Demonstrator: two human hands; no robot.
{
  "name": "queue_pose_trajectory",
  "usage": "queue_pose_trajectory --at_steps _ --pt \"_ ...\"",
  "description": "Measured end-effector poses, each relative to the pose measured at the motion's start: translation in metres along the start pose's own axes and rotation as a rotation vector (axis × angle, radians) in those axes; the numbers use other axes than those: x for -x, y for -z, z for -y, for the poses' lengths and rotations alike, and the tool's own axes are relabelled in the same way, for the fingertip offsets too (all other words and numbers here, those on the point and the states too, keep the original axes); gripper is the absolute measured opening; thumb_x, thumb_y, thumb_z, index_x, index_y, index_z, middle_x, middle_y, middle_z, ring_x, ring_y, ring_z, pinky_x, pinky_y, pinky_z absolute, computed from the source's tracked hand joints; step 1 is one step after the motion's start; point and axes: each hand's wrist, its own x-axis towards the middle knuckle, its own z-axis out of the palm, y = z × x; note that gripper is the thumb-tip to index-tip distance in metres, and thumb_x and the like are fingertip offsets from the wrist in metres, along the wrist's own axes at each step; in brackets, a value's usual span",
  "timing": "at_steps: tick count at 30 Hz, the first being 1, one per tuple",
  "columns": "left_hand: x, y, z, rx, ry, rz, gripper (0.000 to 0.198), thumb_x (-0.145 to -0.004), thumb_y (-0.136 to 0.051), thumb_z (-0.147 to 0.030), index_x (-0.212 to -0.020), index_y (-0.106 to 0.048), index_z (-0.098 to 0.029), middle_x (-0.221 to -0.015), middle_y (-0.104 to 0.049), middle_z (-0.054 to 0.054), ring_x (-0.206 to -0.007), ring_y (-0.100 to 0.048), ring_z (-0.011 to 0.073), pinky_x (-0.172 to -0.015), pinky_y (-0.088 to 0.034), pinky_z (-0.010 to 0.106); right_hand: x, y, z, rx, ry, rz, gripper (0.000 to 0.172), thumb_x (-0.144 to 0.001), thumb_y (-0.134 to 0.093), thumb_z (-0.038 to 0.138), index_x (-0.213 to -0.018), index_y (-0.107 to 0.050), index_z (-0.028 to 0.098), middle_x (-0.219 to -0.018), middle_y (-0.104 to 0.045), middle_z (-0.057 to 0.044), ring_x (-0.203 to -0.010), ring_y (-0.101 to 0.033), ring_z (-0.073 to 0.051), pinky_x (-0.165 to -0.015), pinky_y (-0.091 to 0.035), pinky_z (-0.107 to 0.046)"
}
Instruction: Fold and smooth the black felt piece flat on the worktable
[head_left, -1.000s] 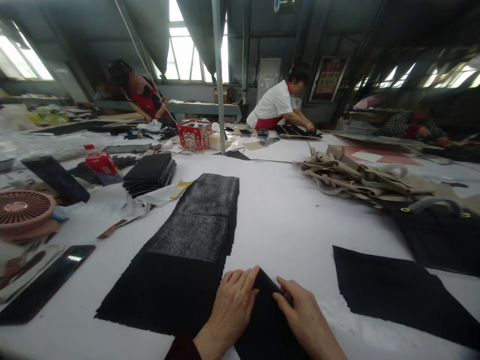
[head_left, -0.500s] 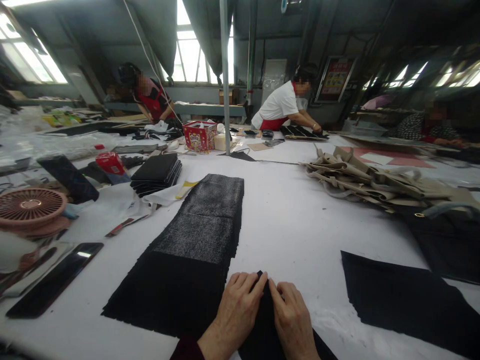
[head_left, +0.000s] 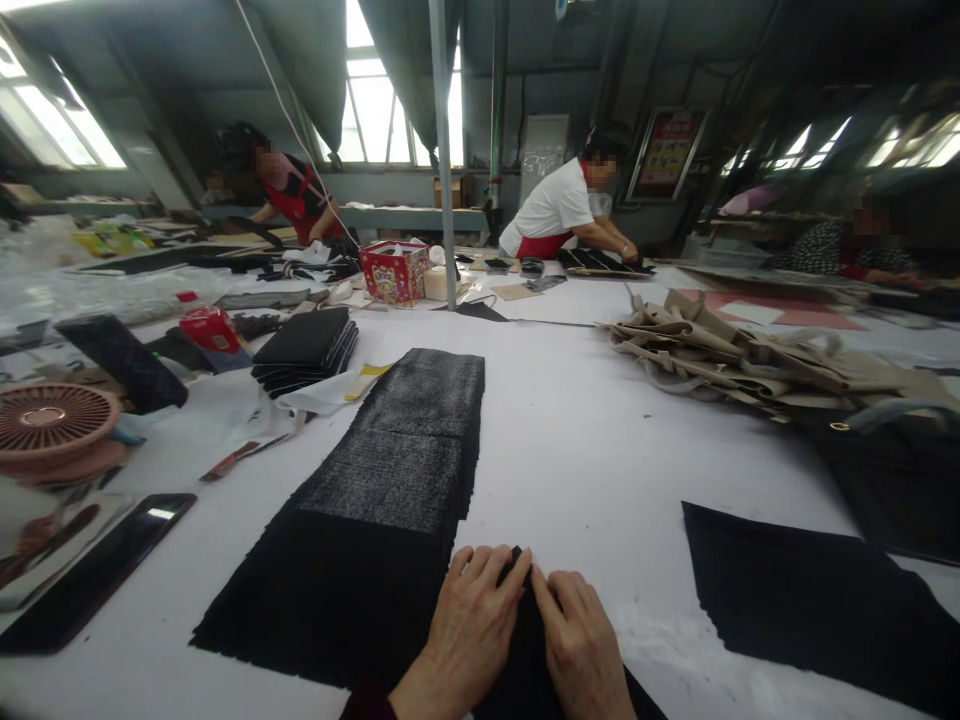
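A narrow black fabric piece (head_left: pixel 527 660) runs toward me on the white table at the bottom centre, its far tip poking up between my fingers. My left hand (head_left: pixel 469 620) holds its left edge near that tip, fingers bent and thumb side close to the cloth. From the other side, my right hand (head_left: pixel 583 640) presses the right edge with its fingertips, almost touching the left. Both hands cover much of the piece. Left of them lies an overlapping stack of black fabric pieces (head_left: pixel 330 590), speckled grey on its far part. Another black fabric sheet (head_left: pixel 817 600) lies to the right.
A phone (head_left: pixel 97 570), a pink fan (head_left: pixel 56 430) and a folded black pile (head_left: pixel 307 340) stand at left. Beige fabric parts (head_left: pixel 750 350) are heaped at right. A pole (head_left: pixel 444 150) rises beyond, near a red box (head_left: pixel 394 272). Co-workers lean over the far tables.
My hands keep almost the same hold on the black fabric piece, with only slight finger shifts. The view has turned slightly, and the far-left co-worker's arms have moved.
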Motion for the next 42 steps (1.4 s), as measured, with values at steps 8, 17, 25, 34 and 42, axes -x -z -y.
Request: queue_pose_trajectory --at_steps 8,17,25,34,42 --pt "0.001 -0.002 0.0 0.008 0.008 -0.007 0.046 -0.096 -0.045 -0.013 -0.14 -0.046 -0.027 -0.128 -0.057 0.004 -0.111 -0.052 0.0234 -0.102 -0.036 0.046 -0.001 0.0 0.001 -0.012 0.003 -0.012 0.034 -0.098 -0.033 0.008 -0.125 -0.054 0.009 -0.086 -0.054 -0.008 -0.076 -0.05 -0.021 -0.067 -0.048 -0.036" --pt "0.001 -0.005 0.0 0.01 0.014 -0.022 0.046 -0.097 -0.043 -0.013 -0.141 -0.046 -0.025 -0.129 -0.056 0.005 -0.111 -0.052 0.0236 -0.103 -0.035 0.046 -0.003 0.002 0.002 -0.015 0.011 -0.024 0.032 -0.097 -0.035 0.006 -0.12 -0.057 0.01 -0.085 -0.055 -0.008 -0.076 -0.051 -0.021 -0.067 -0.048 -0.036" --pt "0.001 -0.001 0.0 -0.016 0.002 -0.008 0.052 -0.095 -0.045 -0.01 -0.142 -0.044 -0.032 -0.129 -0.055 0.003 -0.11 -0.052 0.023 -0.102 -0.036 0.046 -0.003 0.003 0.003 -0.01 0.003 -0.001 0.032 -0.097 -0.034 0.006 -0.121 -0.056 0.008 -0.085 -0.053 -0.007 -0.075 -0.049 -0.02 -0.066 -0.047 -0.035" --pt "-0.002 -0.003 0.001 -0.008 0.021 -0.033 0.042 -0.094 -0.047 -0.013 -0.136 -0.051 -0.02 -0.126 -0.058 0.007 -0.11 -0.053 0.0238 -0.102 -0.04 0.043 -0.002 0.003 0.003 0.005 -0.015 0.01 0.033 -0.095 -0.034 0.004 -0.119 -0.057 0.009 -0.088 -0.053 -0.008 -0.079 -0.051 -0.022 -0.07 -0.047 -0.037" --pt "-0.003 0.009 -0.001 -0.053 -0.094 -0.118 0.049 -0.092 -0.042 -0.007 -0.138 -0.049 -0.02 -0.137 -0.056 0.006 -0.124 -0.049 0.0234 -0.107 -0.035 0.041 -0.002 0.003 0.005 -0.005 -0.064 0.041 0.032 -0.093 -0.036 0.003 -0.115 -0.058 0.013 -0.086 -0.052 -0.007 -0.079 -0.05 -0.021 -0.071 -0.047 -0.036"
